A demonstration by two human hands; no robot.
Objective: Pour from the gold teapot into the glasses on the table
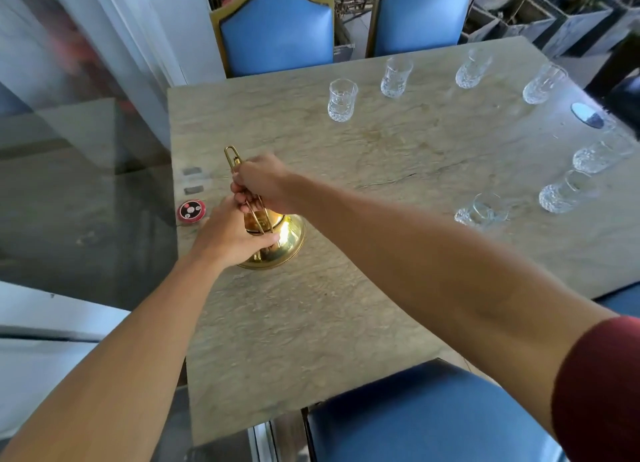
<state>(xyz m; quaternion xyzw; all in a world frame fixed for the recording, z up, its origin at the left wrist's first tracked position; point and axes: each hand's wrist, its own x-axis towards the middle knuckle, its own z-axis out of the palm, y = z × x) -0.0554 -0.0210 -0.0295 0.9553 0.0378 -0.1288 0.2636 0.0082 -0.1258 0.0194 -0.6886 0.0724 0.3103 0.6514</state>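
While both hands are on the gold teapot (277, 240), I judge the step in hand to be the pickup, with no pouring begun. The teapot stands upright on the counter (346, 306), near its left edge and just beside a red and black call button (191, 211). The right hand (266, 184) reaches across from the right; its fingers (242, 193) are clamped round the wire handle (230, 155), which stands up above the body. The left hand (225, 240) holds the teapot body from the left side, thumb laid across the brass; its other fingers are hidden, so I cannot tell how tightly they grip. Seven cut glasses (342, 100) stand in an arc along the far and right sides of the counter, all well apart from the teapot; I cannot tell whether any holds liquid. The near glass (483, 212) lies off to the right. The next move, as I read it, calls for lifting the teapot clear by the handle, keeping it level while it travels right, then tilting slowly over one rim. The spout is not visible, so its direction must be checked first.
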